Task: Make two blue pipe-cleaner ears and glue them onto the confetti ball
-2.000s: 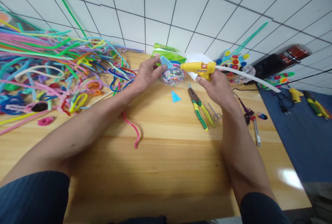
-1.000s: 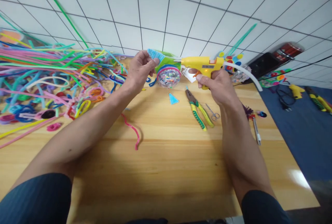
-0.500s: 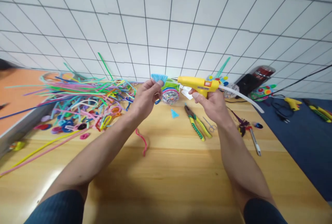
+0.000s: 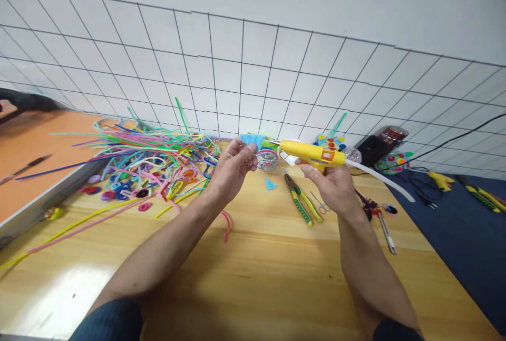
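Note:
Between the thumb and fingers of my left hand (image 4: 236, 164) is a light-blue fuzzy triangular piece (image 4: 253, 141), held up over the back of the table. My right hand (image 4: 332, 183) is wrapped round the handle of a yellow hot glue gun (image 4: 312, 152), with a long white glue stick (image 4: 383, 180) curving out of its rear. The gun's metal nozzle points left, close to the blue piece's right edge; whether they touch I cannot tell. Behind my left hand a round clear ball with colourful contents (image 4: 267, 159) is partly hidden. Below it lies a smaller blue triangle (image 4: 270, 184).
Green-and-yellow pliers (image 4: 299, 201) and small scissors (image 4: 321, 204) lie on the wooden table near my right hand. A heap of pipe cleaners (image 4: 158, 154) spreads at left. A utility knife (image 4: 387, 235), a dark jar (image 4: 385, 146) and another yellow glue gun (image 4: 440, 180) are at right.
The view has tilted up, so the table and hands sit lower in the picture. The blue piece is turned, showing a broader flat face beside the nozzle. Both hands keep their hold.

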`<state>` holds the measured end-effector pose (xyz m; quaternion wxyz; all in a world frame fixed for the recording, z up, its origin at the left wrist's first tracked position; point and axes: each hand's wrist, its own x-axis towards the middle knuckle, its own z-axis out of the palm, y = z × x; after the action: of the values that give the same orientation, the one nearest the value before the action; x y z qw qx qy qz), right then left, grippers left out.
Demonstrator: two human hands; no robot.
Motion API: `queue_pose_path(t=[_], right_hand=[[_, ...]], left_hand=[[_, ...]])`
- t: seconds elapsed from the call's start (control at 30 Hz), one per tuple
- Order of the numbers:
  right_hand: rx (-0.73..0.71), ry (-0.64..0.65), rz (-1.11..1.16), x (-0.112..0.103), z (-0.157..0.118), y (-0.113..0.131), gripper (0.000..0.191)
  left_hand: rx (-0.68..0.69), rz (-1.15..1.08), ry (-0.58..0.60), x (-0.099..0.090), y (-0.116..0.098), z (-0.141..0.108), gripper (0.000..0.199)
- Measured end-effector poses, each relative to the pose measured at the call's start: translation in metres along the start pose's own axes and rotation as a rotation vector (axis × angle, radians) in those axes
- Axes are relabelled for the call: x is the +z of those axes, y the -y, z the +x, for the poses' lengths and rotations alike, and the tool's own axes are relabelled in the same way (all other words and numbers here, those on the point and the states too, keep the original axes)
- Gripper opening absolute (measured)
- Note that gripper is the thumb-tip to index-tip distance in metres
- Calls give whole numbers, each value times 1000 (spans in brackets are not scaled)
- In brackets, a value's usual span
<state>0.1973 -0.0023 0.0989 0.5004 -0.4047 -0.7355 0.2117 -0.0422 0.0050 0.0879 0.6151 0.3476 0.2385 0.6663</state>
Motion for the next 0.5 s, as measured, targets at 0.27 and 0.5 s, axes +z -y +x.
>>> queue_pose_path(t=[0.27,0.5], right_hand=[[-6,-30,-118,5,-7,-3,17],[-12,-72,-184,1,-11,-13,18]], left_hand=[[-62,-73,-9,3,-6,-3,46],[-153,-108,-23,2,-3,-2,38]])
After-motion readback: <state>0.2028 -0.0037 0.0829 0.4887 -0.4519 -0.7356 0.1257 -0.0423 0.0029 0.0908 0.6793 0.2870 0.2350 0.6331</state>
